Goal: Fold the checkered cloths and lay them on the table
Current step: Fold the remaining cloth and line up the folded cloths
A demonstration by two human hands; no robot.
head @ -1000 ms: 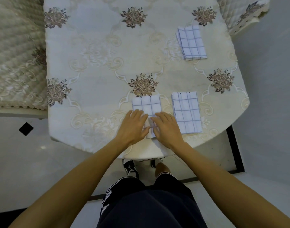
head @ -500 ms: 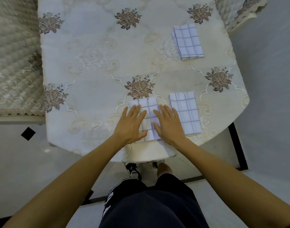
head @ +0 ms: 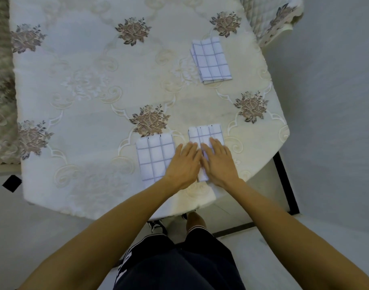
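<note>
Lets go of the left near cloth (head: 155, 158), pressed under both palms half a second ago, and shifts across to the right near cloth (head: 204, 136). Leaves that left one folded, flat and uncovered on the desk (head: 85, 91), just beside its neighbour, with a narrow gap between. Suggests the left fold counts as finished and the smoothing now goes to the right one. With the far cloth (head: 211, 59) also folded, well apart toward the back right, probably close to the end of the task: three folded rectangles on the desk, none seen unfolded.

Presses palm down with the left hand (head: 184, 162) and the right hand (head: 218, 162), side by side and touching along the forefingers. Holds the fingers straight and close together, gripping nothing. Covers the near part of the right near cloth with the right hand. Rests the left hand over that cloth's left edge and the gap beside it. Reaches in with forearms converging from the near desk edge.
</note>
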